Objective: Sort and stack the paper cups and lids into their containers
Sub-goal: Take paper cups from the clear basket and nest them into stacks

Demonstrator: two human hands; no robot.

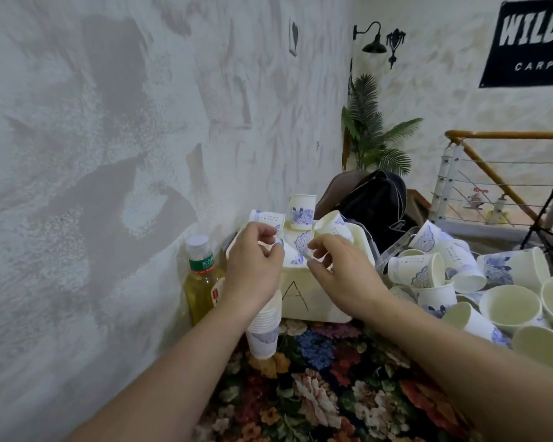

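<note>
Both hands, left hand (253, 266) and right hand (342, 272), pinch one cup (296, 253) over the box (300, 301); next, nest it squarely

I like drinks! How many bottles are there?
1. The bottle stands by the wall, left of the white box, just beyond the left hand. Others may hide behind.

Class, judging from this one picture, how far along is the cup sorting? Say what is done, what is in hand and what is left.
Done: a nested stack of cups stands beside the white box marked A, and a few cups sit in the box. In hand: the left hand and right hand both pinch one paper cup over the box. Left: a big loose pile of cups lies on the right, so most remains.
</note>
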